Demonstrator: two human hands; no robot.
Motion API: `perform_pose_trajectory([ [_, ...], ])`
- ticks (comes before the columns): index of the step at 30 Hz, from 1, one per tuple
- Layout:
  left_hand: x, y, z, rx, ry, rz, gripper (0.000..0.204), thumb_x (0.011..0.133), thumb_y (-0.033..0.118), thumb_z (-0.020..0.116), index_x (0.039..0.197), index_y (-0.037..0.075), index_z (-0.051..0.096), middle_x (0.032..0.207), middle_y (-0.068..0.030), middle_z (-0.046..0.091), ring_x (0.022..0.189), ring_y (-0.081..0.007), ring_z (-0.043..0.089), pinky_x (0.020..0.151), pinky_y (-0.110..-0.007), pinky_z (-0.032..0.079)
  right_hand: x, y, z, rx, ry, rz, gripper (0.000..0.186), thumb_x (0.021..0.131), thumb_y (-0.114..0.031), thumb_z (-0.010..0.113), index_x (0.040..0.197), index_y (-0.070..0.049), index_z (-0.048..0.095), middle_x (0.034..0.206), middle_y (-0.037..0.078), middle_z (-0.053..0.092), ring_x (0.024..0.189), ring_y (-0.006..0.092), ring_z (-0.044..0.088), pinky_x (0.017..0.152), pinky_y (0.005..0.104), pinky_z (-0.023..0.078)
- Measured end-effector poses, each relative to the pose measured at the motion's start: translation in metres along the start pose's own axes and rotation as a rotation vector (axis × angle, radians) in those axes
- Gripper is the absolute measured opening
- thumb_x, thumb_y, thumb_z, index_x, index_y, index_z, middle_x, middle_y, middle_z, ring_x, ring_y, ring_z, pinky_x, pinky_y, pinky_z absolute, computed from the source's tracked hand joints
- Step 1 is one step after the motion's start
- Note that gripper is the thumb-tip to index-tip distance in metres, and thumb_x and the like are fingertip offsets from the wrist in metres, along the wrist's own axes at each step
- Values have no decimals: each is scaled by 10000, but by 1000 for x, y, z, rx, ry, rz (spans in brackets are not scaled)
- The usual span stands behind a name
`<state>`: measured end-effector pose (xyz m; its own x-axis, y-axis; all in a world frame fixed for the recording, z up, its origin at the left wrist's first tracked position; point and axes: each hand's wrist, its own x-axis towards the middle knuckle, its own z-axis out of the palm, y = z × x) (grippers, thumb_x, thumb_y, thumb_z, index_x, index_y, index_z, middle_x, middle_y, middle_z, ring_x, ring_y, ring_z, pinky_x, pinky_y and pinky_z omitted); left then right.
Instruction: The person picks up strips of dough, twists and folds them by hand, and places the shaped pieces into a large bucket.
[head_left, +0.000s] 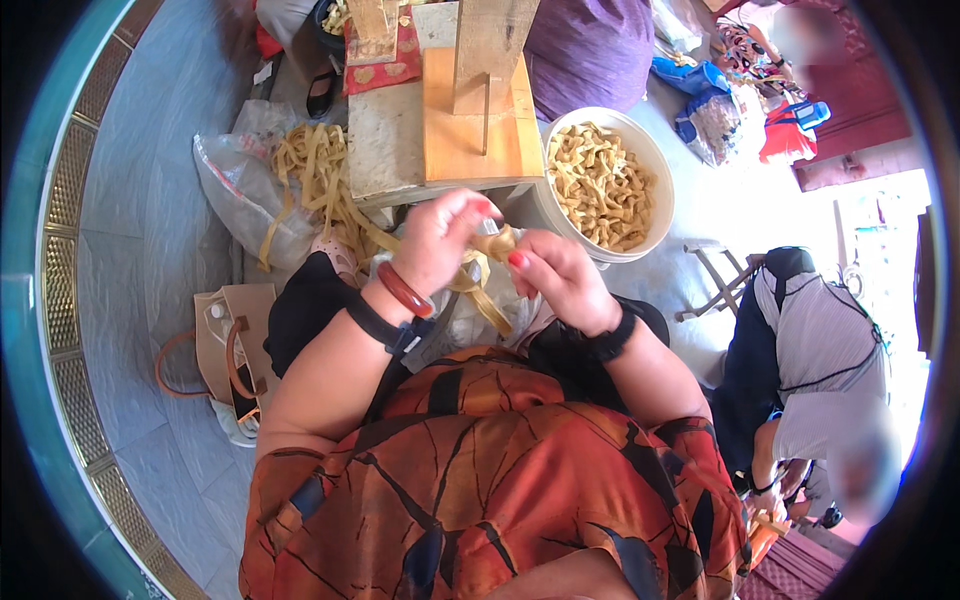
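Between my two hands is a folded tan strip [492,242] with a small whitish piece at its top, too small to name. My left hand [450,238] has its fingertips pinched at the upper end, and my right hand [557,277] grips the folded part with the thumb over it. Loose tan strips [478,296] trail below onto a pale bag over my lap. More strips [312,170] spill from a translucent sack [240,195] at the left. Just beyond my hands stands a low table [385,150] bearing a wooden board [480,150] with an upright plank [492,40].
A white bucket [668,205] of folded tan pieces stands right of the table. A beige handbag [215,340] lies at the left. A person [825,360] in grey is at the right beside a folding stool [720,290]; others and bags [705,125] are toward the back.
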<state>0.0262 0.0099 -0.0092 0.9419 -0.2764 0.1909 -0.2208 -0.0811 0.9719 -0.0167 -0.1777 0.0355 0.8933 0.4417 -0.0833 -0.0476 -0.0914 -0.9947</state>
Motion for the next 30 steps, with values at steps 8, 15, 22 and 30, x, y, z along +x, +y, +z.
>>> perform_pose_trajectory([
  [8,1,25,-15,117,45,94,115,942,76,553,1030,21,603,889,-109,673,819,-192,665,728,-288,502,10,-4,-10,-455,208,-331,133,899,-137,613,887,-17,557,746,106,595,670,232,603,623,313,483],
  [15,5,18,-24,198,83,54,127,945,134,565,994,18,579,803,-139,654,776,-241,668,679,-303,498,21,-11,-8,-555,65,-382,191,745,6,670,772,-45,488,649,94,535,584,293,557,537,364,443],
  [22,28,25,-46,109,-152,-280,218,977,214,545,919,9,590,725,22,568,637,-70,503,598,-238,431,44,-8,-24,-515,238,-292,111,789,24,649,842,-34,571,746,67,578,642,180,586,565,291,460],
  [30,88,-14,-30,585,175,-11,194,941,226,560,905,40,601,687,-114,610,638,-254,603,586,-365,461,106,19,-52,-796,417,-441,73,825,-65,610,862,-45,550,838,158,608,730,341,610,635,415,493],
])
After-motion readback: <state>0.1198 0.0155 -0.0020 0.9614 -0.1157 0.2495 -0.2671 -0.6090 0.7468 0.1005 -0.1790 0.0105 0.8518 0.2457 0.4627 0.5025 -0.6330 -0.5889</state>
